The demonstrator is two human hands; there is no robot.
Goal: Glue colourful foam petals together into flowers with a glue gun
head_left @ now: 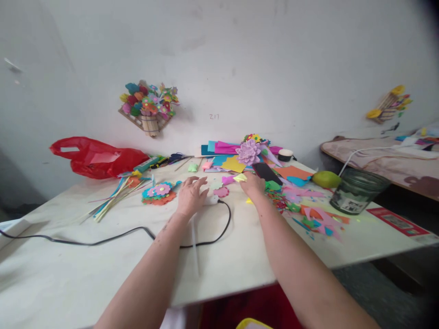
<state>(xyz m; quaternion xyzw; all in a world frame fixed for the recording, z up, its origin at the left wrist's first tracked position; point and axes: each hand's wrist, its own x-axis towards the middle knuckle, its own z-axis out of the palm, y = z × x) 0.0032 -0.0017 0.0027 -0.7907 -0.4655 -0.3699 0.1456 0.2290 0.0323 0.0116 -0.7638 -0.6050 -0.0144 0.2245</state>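
My left hand point(191, 196) is open, its fingers spread and bent low over the table. Partly hidden beside it is a white tool, seemingly a glue gun point(213, 200), with a black cord; a translucent stick point(195, 249) lies below my wrist. My right hand point(253, 183) is closed, with a small yellow foam piece point(240, 177) at its fingertips. Magenta pieces point(227, 180) and a pink scalloped piece point(221, 192) lie between the hands. Layered blue, orange and pink foam flowers point(161, 189) are left of my left hand.
Foam scraps point(320, 219), a dark phone point(266, 172), a green fruit point(326, 179) and a glass jar point(358, 192) stand or lie on the right. A red plastic bag point(99, 157) and thin sticks point(116, 201) are left. The black cord point(92, 244) crosses the table point(103, 283).
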